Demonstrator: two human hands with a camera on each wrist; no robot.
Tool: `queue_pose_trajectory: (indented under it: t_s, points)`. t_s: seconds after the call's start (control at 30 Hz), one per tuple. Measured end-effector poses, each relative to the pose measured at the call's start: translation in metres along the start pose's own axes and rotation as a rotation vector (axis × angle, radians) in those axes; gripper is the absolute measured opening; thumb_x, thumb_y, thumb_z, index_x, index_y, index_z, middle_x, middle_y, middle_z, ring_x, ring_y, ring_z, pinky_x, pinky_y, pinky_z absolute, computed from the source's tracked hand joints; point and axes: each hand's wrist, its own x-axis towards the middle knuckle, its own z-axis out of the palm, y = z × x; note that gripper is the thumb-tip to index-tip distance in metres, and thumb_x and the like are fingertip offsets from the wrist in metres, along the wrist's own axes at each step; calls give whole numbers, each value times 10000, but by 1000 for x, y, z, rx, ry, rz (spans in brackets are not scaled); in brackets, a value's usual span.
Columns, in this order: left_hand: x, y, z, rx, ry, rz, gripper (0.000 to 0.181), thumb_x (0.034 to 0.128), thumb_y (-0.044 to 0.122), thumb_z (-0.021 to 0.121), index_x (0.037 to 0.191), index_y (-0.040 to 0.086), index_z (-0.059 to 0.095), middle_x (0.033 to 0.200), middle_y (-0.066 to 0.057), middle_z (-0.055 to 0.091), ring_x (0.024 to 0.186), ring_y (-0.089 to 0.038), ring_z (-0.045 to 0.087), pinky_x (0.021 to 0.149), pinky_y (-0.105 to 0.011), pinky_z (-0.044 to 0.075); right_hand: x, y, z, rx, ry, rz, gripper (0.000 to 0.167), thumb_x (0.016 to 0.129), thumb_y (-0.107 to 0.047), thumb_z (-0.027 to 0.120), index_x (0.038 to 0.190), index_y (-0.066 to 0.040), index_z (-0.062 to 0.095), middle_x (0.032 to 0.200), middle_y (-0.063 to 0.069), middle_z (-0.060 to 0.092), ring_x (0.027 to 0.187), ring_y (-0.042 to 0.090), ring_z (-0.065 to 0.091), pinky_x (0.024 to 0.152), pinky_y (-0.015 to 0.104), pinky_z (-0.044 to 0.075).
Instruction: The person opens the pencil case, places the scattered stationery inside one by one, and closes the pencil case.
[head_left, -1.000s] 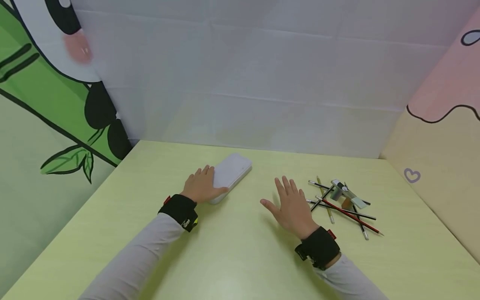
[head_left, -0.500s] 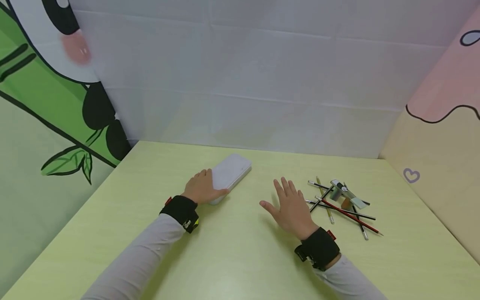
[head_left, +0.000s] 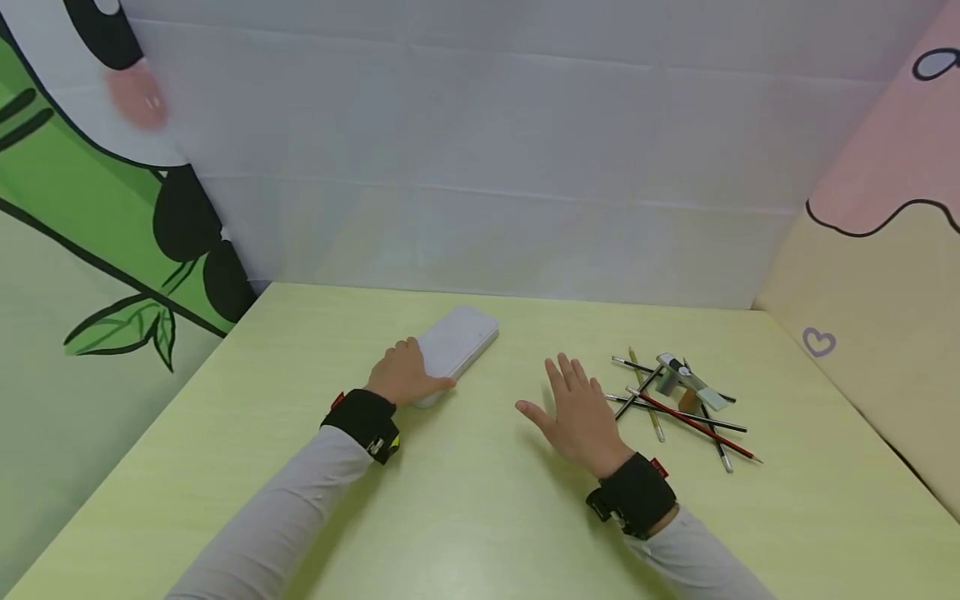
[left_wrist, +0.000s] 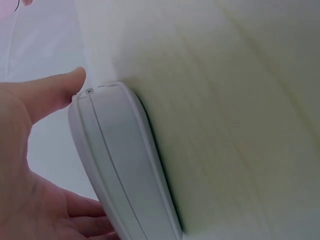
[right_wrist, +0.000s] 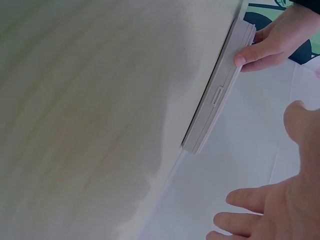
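A white pencil case lies shut on the table, left of the middle. Its seam between lid and base shows in the left wrist view, and a small latch on its long side appears in the right wrist view. My left hand grips its near left part, thumb at the side facing me and fingers over the far side, where the fingertips are partly hidden. My right hand is held above the table with straight, spread fingers and touches nothing. Just right of it lies a loose pile of several pencils.
Small items, including a whitish block and a brown piece, lie among the pencils. The pale yellow table meets a white sheet at the back. Painted walls stand at left and right.
My left fingers have drawn in and curled round the pencil case's edge, where before they lay flatter on it. The right hand stays nearly still. The head view has shifted slightly.
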Motion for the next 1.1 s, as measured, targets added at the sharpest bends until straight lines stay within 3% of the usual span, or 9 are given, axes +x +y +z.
queue_pose_trajectory:
  t_s: [0.17, 0.33, 0.53, 0.9, 1.1]
  points:
    - [3, 1, -1, -39, -8, -24, 877, 764, 533, 719, 1219, -170, 459, 1125, -289, 566, 991, -375, 590, 824, -462, 546, 0, 0, 1, 16, -20, 9, 805, 939, -510, 523, 1486, 30, 285, 1570, 230, 262, 1473, 403, 215, 1176, 588, 224]
    - [5, 1, -2, -63, -10, 7, 790, 772, 476, 736, 1156, -171, 499, 1078, -286, 569, 945, -360, 580, 808, -454, 534, -1, 0, 0, 25, -22, 2, 809, 938, -496, 534, 1482, 46, 280, 1567, 240, 261, 1472, 408, 212, 1176, 589, 222]
    - [2, 1, -3, -109, -9, 40, 604, 779, 423, 754, 989, -111, 564, 890, -196, 603, 762, -248, 560, 632, -331, 485, -1, 0, 0, 32, -26, -5, 832, 936, -512, 531, 1487, 50, 263, 1573, 240, 245, 1477, 401, 200, 1184, 583, 211]
    - [-2, 4, -6, -268, -40, 7, 685, 809, 430, 724, 1158, -126, 528, 1072, -234, 644, 878, -251, 613, 716, -328, 530, 0, 3, -3, -1, -26, -6, 822, 944, -505, 518, 1480, 65, 266, 1571, 243, 245, 1471, 408, 215, 1175, 585, 230]
    - [-5, 5, -5, -346, -27, 28, 668, 803, 405, 734, 1192, -97, 525, 1091, -220, 653, 910, -266, 641, 729, -344, 555, 0, 5, -4, 18, -36, -11, 820, 949, -491, 519, 1481, 74, 253, 1575, 247, 229, 1472, 409, 205, 1180, 583, 220]
